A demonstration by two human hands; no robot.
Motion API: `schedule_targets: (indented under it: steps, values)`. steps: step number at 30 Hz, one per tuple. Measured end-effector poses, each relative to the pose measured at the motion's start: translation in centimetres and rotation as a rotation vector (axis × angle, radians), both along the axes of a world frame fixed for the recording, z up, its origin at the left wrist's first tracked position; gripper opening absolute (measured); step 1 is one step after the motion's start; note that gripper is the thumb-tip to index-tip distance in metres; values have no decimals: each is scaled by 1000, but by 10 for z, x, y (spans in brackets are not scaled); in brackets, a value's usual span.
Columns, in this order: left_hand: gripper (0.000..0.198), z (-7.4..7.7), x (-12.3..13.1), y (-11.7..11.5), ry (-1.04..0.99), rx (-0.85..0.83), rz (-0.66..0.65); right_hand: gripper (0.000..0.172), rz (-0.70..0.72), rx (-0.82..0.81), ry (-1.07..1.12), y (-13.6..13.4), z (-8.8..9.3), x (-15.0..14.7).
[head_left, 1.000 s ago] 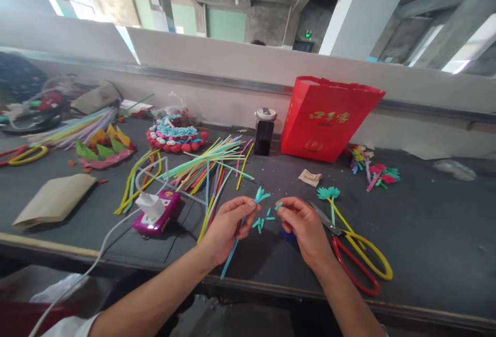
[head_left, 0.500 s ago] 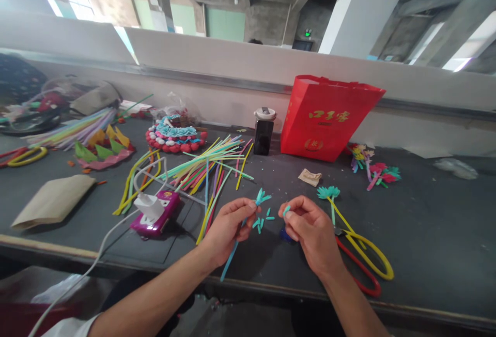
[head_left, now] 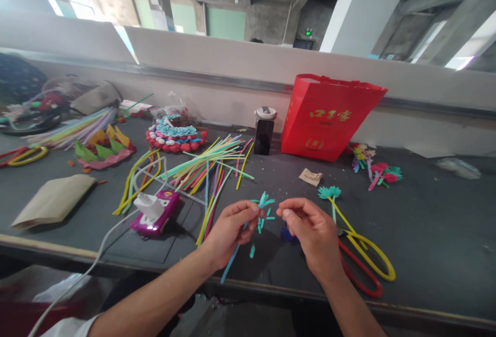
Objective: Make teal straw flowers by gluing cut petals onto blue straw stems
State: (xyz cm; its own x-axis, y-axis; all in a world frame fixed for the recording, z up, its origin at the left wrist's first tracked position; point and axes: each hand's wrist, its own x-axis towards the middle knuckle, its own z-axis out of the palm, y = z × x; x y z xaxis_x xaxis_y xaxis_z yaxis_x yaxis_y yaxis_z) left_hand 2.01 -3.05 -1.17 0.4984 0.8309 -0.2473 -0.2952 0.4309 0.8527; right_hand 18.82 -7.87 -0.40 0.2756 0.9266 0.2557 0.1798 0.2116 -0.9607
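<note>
Pinched in my left hand (head_left: 236,228) is a blue pipe cleaner (head_left: 230,263) with a teal petal cluster (head_left: 264,200) at its top. My right hand (head_left: 312,228) is just right of the petals, thumb and index fingertip drawn close together, and no piece shows between them. Loose teal petal pieces (head_left: 261,225) lie on the dark table below the flower head. One single petal piece (head_left: 252,251) lies nearer the table's front edge. A dark blue object (head_left: 289,234) is partly hidden behind my right hand. Scissors (head_left: 368,254) with yellow and red handles lie beside my right wrist, near a finished teal flower (head_left: 329,193).
A pile of coloured pipe cleaners (head_left: 209,164) and a purple power strip (head_left: 157,218) with a white plug lie to the left. Behind stand a lidded cup (head_left: 265,113), a black phone (head_left: 264,137) and a red bag (head_left: 329,120). Small flowers (head_left: 383,174) lie right.
The petal piece between my right fingertips no longer shows there. Another piece now lies near the table's front edge. My left hand and its flower have shifted slightly right.
</note>
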Motion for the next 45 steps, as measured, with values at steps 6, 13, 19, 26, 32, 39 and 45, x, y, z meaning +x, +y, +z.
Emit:
schedule_targets:
  steps: [6, 13, 19, 26, 32, 39, 45]
  values:
    - [19, -4, -3, 7, 1, 20, 67, 10, 98, -103, -245, 3, -5, -3]
    - [17, -4, -4, 8, 13, 32, 125, 10, 69, -61, -880, 7, -28, -8]
    - [19, -4, -5, 5, -1, 39, 98, 10, 57, -132, -1175, 10, -41, -20]
    - [20, -1, -8, 5, 15, 40, 115, 14, 85, -128, -1180, 10, -32, -16]
    - [20, -1, -9, 5, 16, 30, 124, 15, -17, -53, -1150, 14, -29, -2]
    - [22, -2, -6, 7, 19, 33, 129, 19, 61, 68, -1183, 23, -44, -21]
    - [22, -3, -9, 6, 7, 32, 133, 16, 44, 79, -1161, 26, -44, -35]
